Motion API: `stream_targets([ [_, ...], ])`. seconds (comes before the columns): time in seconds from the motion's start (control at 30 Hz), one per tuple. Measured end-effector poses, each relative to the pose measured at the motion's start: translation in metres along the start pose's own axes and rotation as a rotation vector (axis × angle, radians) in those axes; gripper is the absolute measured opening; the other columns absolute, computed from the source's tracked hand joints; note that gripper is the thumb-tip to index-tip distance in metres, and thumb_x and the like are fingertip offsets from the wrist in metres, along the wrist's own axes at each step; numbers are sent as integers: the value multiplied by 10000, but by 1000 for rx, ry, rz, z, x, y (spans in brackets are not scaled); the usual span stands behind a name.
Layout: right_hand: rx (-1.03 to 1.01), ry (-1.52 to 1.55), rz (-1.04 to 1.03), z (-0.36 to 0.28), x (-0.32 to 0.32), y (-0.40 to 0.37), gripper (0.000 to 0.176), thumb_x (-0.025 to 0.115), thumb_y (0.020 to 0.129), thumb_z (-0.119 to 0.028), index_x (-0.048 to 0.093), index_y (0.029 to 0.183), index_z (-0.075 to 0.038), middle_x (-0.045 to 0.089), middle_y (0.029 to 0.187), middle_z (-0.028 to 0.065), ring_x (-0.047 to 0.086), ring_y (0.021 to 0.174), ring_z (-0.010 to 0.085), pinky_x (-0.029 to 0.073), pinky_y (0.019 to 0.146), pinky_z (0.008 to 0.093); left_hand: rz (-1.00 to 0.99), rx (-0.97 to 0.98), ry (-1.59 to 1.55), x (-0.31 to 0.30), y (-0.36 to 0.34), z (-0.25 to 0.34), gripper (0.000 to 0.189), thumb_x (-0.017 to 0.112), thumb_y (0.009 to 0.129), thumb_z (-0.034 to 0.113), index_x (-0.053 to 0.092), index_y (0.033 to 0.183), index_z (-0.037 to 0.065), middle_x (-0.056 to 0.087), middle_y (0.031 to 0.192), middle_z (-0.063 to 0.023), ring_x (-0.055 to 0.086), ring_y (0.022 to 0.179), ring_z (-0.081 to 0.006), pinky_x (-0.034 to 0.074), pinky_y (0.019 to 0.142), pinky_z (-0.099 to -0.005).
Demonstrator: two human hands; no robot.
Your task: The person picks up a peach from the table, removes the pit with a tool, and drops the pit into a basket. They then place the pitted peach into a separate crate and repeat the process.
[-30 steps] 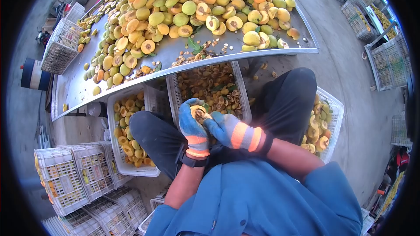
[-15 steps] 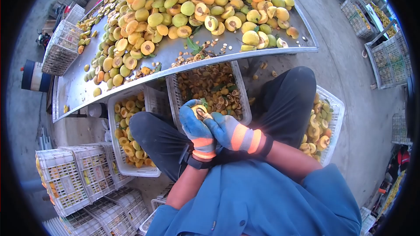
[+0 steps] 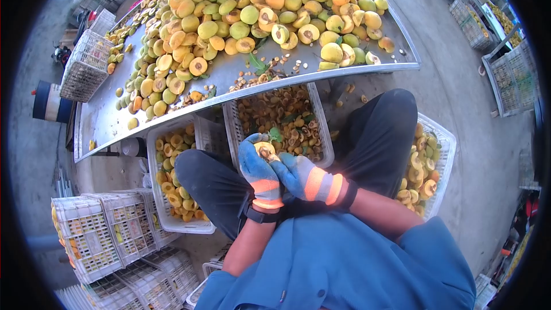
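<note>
My left hand [image 3: 255, 163], in a blue and grey glove with an orange cuff, is closed around an apricot [image 3: 265, 150] whose cut face is turned upward. Against the lower right of that fruit press the thumb and fingers of my right hand [image 3: 297, 173], gloved the same way. These fingers are closed, and whatever they may hold is hidden. A brownish patch shows in the cut fruit beside the right fingertips. Just past the hands, a crate [image 3: 328, 148] between my knees contains apricot pieces and a green leaf [image 3: 275, 134].
A metal table [image 3: 376, 70] ahead bears a heap of whole and halved apricots [image 3: 229, 17], with loose pits near its edge. Crates of apricot halves stand at my left [image 3: 198, 227] and right [image 3: 446, 155]. Stacked crates [image 3: 94, 235] are at lower left.
The cut face of the apricot has tilted and looks paler, with less of the dark centre showing. A leaf beyond my left hand shows more fully. The view has shifted slightly.
</note>
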State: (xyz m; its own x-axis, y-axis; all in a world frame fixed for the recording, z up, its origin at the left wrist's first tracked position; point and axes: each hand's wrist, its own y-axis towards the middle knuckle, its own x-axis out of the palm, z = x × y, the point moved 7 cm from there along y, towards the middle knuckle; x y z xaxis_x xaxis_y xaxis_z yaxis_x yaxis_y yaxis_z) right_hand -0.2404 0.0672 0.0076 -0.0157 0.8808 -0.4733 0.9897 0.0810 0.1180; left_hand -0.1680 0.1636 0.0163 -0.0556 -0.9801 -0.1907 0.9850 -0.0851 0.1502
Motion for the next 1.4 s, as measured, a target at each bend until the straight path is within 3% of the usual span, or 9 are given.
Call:
stream_targets([
  [0.23, 40, 188, -54, 20, -8, -4, 350, 504, 1068, -309, 689, 1117, -16, 696, 875, 133, 673, 753, 327, 526, 681, 451, -320, 83, 100, 2, 10, 8, 318, 407, 1093, 186, 670, 1063, 10, 717, 1004, -82, 679, 880, -185, 539, 825, -315],
  [0.4, 828, 1022, -241, 15, -15, -12, 451, 530, 1090, -522, 633, 917, -119, 487, 622, -36, 443, 488, 69, 326, 446, 243, -350, -14, -174, 9, 3, 26, 239, 492, 1080, 129, 634, 1222, -1, 689, 1070, -116, 669, 988, -205, 540, 866, -319],
  [0.53, 808, 1100, -237, 13, -3, -11, 481, 525, 1074, -568, 602, 837, -156, 496, 605, -33, 426, 456, 85, 310, 423, 260, -213, 405, 249, 2, -8, 28, 240, 566, 1087, 186, 630, 1214, -7, 676, 1058, -125, 668, 974, -214, 544, 857, -323],
  [0.7, 708, 1027, -242, 0, -5, -8, 401, 557, 1070, -480, 629, 944, -106, 569, 694, 11, 507, 516, 141, 388, 474, 286, -142, 146, 81, -1, -9, 5, 207, 621, 1009, 133, 627, 1166, -2, 676, 1066, -129, 669, 940, -229, 550, 835, -331],
  [0.83, 321, 530, -252, 25, 8, -4, 420, 487, 1098, -378, 727, 1177, -42, 727, 1055, 86, 667, 958, 175, 526, 844, 345, -147, 288, 155, -4, -14, 8, 267, 686, 961, 140, 621, 1177, -3, 678, 1111, -128, 664, 967, -237, 552, 844, -333],
  [1.0, -2, 242, -224, 11, -4, -2, 170, 562, 987, -55, 599, 1141, 9, 671, 1012, 205, 685, 873, 394, 549, 763, 445, -119, 282, 59, -1, -13, 4, 375, 795, 817, 124, 626, 1132, 12, 663, 989, -87, 675, 858, -211, 546, 790, -322],
  [1.13, 483, 540, -375, 16, -3, -2, 198, 533, 979, -50, 598, 1152, 22, 669, 1005, 226, 689, 901, 423, 550, 759, 468, -154, 378, 145, -1, -12, 1, 347, 786, 811, 122, 635, 1104, 15, 670, 947, -88, 672, 828, -217, 542, 764, -329],
  [1.23, -25, -105, -207, 16, 2, -5, 200, 524, 997, -79, 595, 1159, 15, 670, 997, 228, 686, 888, 428, 543, 747, 479, -139, 246, 197, 0, -7, -15, 322, 777, 807, 112, 641, 1082, 16, 670, 919, -88, 669, 805, -225, 540, 747, -332],
  [1.4, -41, 198, -205, 24, 7, -4, 239, 523, 1014, -96, 596, 1214, 13, 665, 998, 237, 679, 881, 443, 537, 737, 491, -124, 167, 79, 4, -11, -23, 317, 768, 788, 95, 645, 1072, 25, 656, 906, -92, 663, 797, -239, 536, 739, -342],
])
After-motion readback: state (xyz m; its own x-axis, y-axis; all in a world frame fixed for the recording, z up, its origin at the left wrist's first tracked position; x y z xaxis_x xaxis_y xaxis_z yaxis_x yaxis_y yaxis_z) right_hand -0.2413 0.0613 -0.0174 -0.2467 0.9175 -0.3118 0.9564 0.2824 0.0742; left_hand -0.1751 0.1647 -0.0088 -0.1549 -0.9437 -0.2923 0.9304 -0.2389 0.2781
